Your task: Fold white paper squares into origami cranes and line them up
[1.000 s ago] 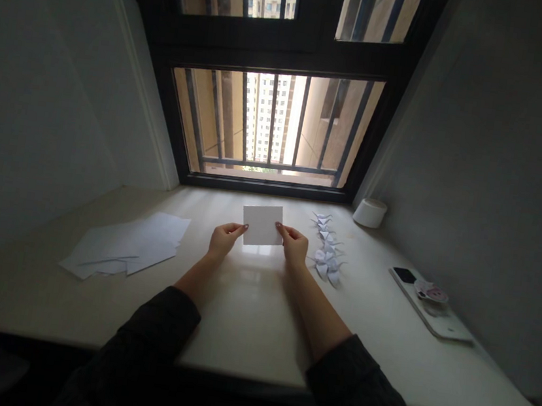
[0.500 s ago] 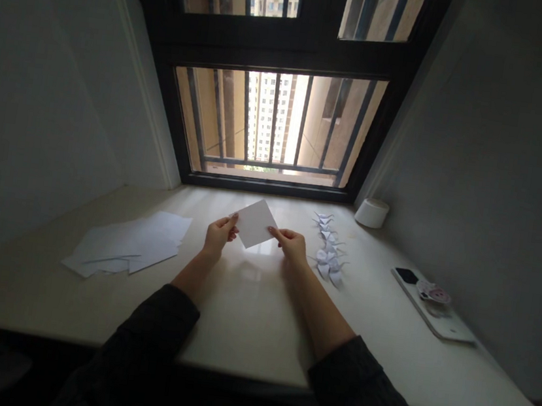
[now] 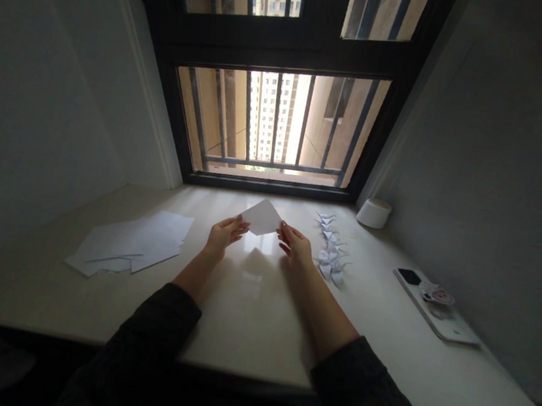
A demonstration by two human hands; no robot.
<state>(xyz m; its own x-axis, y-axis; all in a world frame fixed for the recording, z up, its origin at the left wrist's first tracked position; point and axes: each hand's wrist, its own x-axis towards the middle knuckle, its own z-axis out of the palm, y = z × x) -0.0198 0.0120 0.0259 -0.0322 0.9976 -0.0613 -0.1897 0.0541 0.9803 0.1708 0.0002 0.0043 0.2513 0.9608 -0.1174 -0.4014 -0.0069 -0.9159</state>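
Observation:
I hold a small white sheet of paper (image 3: 262, 218) above the pale table (image 3: 248, 305), turned so one corner points up. My left hand (image 3: 226, 234) pinches its left corner and my right hand (image 3: 295, 244) pinches its right corner. Both hands hover just over the tabletop near the window. To the right of my right hand lies a row of several folded white paper cranes (image 3: 329, 246).
A loose pile of white sheets (image 3: 132, 244) lies at the left. A white round container (image 3: 373, 213) stands at the back right corner. A phone with a round sticker (image 3: 434, 303) lies along the right wall. A barred window (image 3: 275, 124) is straight ahead.
The sheet was held level as a rectangle; it has been turned in my fingers so a corner points up, and it now looks flatter and tilted away.

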